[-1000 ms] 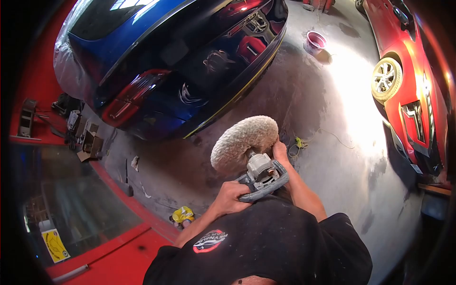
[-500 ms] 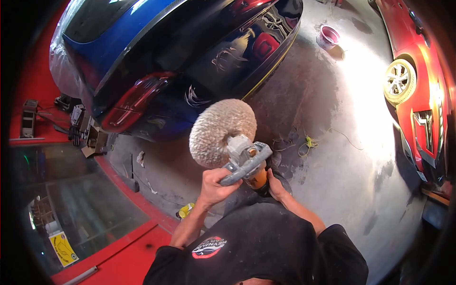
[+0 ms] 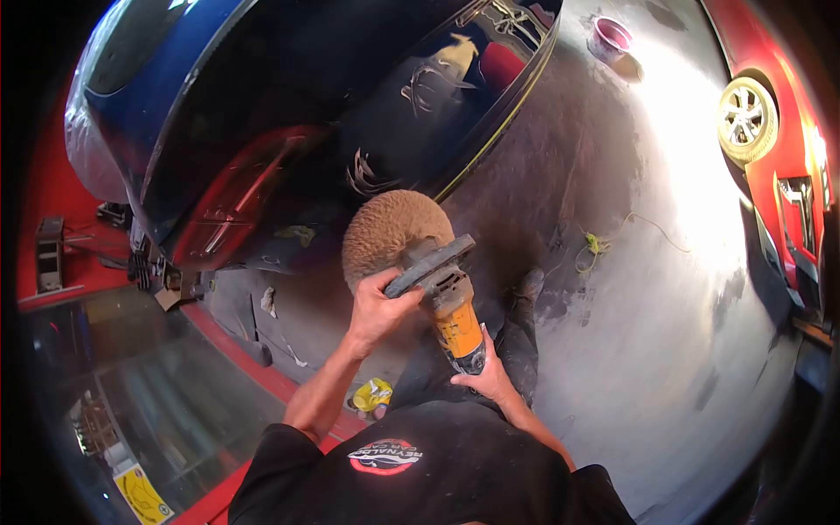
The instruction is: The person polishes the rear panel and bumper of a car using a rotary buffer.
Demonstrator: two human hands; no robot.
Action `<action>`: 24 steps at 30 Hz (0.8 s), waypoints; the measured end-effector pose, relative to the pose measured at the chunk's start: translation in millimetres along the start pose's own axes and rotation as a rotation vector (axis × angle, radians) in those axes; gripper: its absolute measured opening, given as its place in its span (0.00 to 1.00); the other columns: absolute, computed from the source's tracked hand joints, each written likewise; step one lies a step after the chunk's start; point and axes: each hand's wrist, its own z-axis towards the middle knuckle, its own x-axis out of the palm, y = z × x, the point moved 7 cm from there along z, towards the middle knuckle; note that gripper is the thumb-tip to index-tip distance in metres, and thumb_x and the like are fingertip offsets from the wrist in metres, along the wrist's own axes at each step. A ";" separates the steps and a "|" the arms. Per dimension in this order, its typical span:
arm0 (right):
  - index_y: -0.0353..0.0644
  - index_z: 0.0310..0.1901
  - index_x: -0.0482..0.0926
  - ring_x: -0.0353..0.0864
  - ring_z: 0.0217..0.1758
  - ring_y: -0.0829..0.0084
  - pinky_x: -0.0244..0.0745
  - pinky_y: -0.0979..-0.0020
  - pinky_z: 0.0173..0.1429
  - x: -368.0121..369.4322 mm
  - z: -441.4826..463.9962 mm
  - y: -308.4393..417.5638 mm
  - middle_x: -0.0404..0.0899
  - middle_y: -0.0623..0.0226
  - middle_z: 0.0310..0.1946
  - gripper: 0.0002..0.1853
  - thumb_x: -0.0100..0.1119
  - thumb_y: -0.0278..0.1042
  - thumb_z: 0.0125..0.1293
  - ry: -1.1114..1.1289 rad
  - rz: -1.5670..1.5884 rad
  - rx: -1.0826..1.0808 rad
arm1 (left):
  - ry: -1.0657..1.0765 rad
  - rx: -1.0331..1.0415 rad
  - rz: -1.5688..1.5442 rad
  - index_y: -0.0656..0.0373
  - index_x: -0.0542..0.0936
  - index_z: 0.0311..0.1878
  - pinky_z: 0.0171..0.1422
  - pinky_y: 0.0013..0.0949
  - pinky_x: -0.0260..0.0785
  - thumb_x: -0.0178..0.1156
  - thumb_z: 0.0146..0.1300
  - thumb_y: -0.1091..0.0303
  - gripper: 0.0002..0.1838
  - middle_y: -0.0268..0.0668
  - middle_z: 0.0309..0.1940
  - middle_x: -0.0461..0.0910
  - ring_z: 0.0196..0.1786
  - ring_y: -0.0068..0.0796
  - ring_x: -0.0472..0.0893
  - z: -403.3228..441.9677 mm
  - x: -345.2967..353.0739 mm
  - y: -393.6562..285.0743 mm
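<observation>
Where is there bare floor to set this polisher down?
Widest bare floor: below the yellow cord, between the boot and the right-hand red car. Another patch lies between the blue car and pink bucket. It's crowded at left, around the cardboard box and yellow bundle.

A grey concrete floor (image 3: 647, 376), stained with dark patches, runs from near to far. On the right, a strong white glare (image 3: 691, 166) falls across it, beside a red car (image 3: 792, 131). A bucket (image 3: 610, 39) stands at the far side; a red-edged glass panel (image 3: 184, 367) fills the near left.
</observation>
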 end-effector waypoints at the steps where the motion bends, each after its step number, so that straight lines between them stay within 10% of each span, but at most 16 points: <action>1: 0.38 0.84 0.43 0.72 0.78 0.54 0.66 0.59 0.79 10.1 -0.7 -4.4 0.71 0.45 0.74 0.74 0.90 0.44 0.44 -0.024 0.005 0.005 | 0.008 -0.001 0.022 0.61 0.85 0.32 0.29 0.24 0.59 0.73 0.59 0.68 0.08 0.22 0.22 0.75 0.26 0.11 0.70 2.1 -3.4 5.4; 13: 0.42 0.79 0.55 0.79 0.71 0.49 0.74 0.55 0.74 72.9 10.5 -26.9 0.79 0.45 0.67 0.62 0.89 0.39 0.45 -0.093 0.043 0.133 | 0.009 -0.126 0.279 0.61 0.84 0.32 0.31 0.27 0.60 0.73 0.61 0.63 0.12 0.21 0.22 0.72 0.27 0.13 0.68 6.4 -23.0 26.5; 24: 0.40 0.74 0.61 0.80 0.69 0.56 0.74 0.59 0.73 86.9 16.8 -25.6 0.81 0.49 0.63 0.56 0.89 0.35 0.45 -0.089 0.095 0.210 | -0.111 0.201 0.608 0.62 0.82 0.32 0.30 0.34 0.66 0.74 0.62 0.64 0.13 0.34 0.17 0.75 0.22 0.23 0.73 17.0 -16.8 6.6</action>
